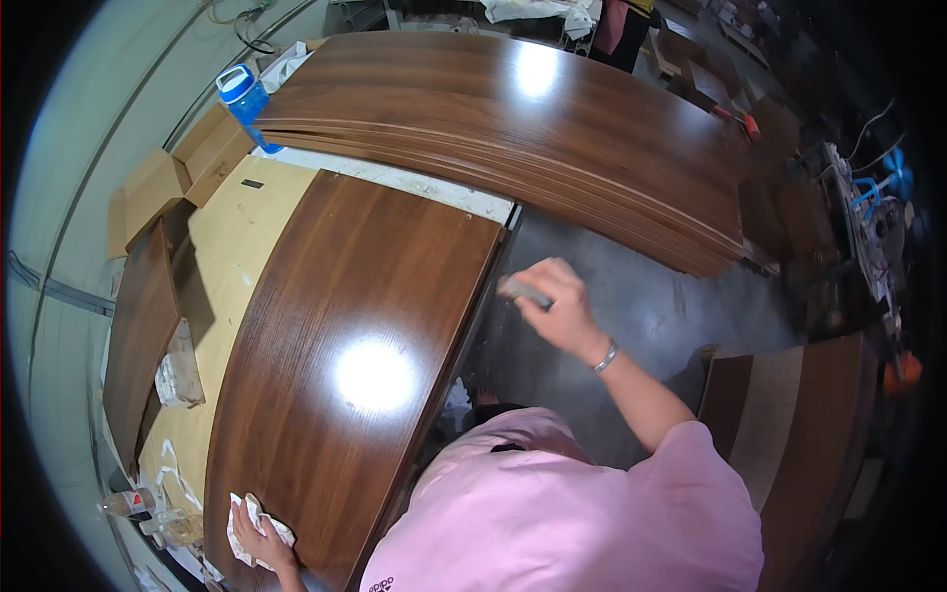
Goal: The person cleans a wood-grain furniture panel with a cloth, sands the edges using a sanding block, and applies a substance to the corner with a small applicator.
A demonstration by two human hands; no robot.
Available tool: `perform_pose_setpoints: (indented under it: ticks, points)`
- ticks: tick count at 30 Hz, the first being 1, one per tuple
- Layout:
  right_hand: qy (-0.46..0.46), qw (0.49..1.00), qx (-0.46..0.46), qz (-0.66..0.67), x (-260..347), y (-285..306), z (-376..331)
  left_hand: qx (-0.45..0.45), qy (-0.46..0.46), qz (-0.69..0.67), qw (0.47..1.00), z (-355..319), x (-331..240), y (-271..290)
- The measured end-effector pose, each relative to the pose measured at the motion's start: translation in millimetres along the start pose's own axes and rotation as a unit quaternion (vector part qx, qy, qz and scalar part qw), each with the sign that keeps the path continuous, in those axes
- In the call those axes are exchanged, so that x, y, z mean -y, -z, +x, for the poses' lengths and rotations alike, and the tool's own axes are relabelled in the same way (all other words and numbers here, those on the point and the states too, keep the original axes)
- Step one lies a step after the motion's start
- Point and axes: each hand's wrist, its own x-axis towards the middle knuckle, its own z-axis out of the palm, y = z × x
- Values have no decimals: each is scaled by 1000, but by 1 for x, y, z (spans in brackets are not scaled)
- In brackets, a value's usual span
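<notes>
A dark brown wood-grain panel (345,296) lies flat in front of me, with a bright glare on its surface. At its near left corner my left hand (258,545) presses down on a crumpled white cloth (243,521), fingers bent over it. My right hand (562,301) is off the panel's right edge, raised above the grey floor. Its fingers are closed on a small grey block-like piece (526,292), slightly blurred, whose exact kind I cannot make out.
Beyond lies a stack of brown panels (592,128). A blue bottle (244,99), an open cardboard box (158,187) and a leaning brown board (143,335) stand left. Clear plastic bottles (128,503) lie near left. More boards (789,414) are on the right.
</notes>
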Motion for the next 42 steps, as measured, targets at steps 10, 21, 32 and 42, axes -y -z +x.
perform_pose_setpoints:
  ticks: [10, 21, 32, 42]
  points:
    - [-9, 999, 23, 43, 11, -54, 4, 1, -1, -17, 1000, -3, 4, -1]
    - [-39, 992, -106, -49, -55, -39, 62, -3, 10, -13, 1000, 5, -15, 3]
    - [-38, 996, -54, 54, -5, -49, 22, -45, -14, -41, 998, 6, -29, 9]
    - [-6, 998, 14, 62, 6, -50, 7, -47, -44, -31, 997, 13, -36, 11]
